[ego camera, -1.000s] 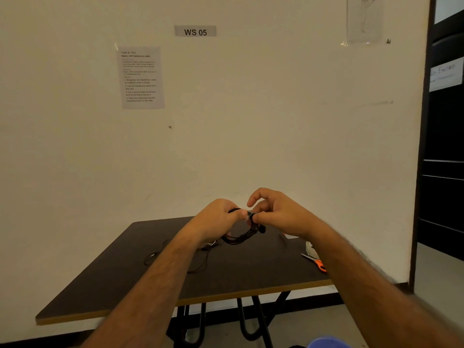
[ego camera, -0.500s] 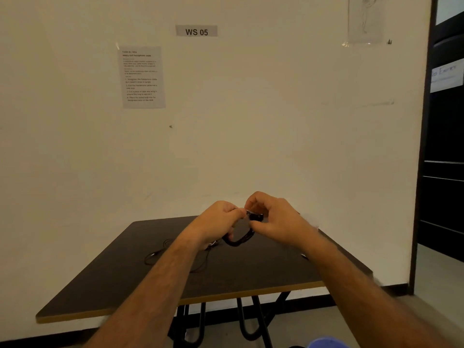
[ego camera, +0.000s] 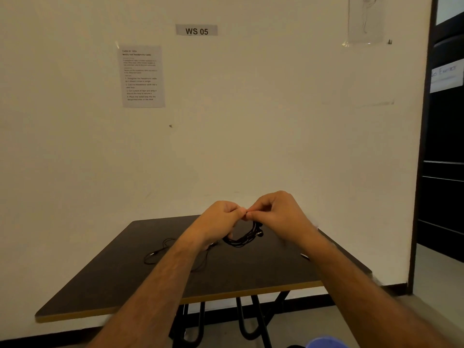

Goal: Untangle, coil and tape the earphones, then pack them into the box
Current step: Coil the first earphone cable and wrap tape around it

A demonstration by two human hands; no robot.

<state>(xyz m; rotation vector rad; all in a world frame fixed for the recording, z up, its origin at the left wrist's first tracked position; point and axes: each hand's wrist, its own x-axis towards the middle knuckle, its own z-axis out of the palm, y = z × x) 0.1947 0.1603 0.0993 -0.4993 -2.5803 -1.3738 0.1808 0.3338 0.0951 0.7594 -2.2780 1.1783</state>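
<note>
Item: coiled black earphones (ego camera: 243, 238), held above the dark bench (ego camera: 251, 270) just past its centre, toward 12 o'clock. The left hand (ego camera: 218, 219) and the right hand (ego camera: 277, 213) meet fingertip to fingertip at the top of the coil, fingers curled, both pinching it there; whether tape sits between them cannot be made out. An earbud (ego camera: 259, 233) hangs at the coil's 3 o'clock. A second, loose earphone cable (ego camera: 160, 249) lies on the bench at 9 o'clock of the hands. Handling, as judged: very light, limp, thin cord that springs apart if released; best pinched across all strands at one point, not taken by the earbud or a single strand. No box in view.
</note>
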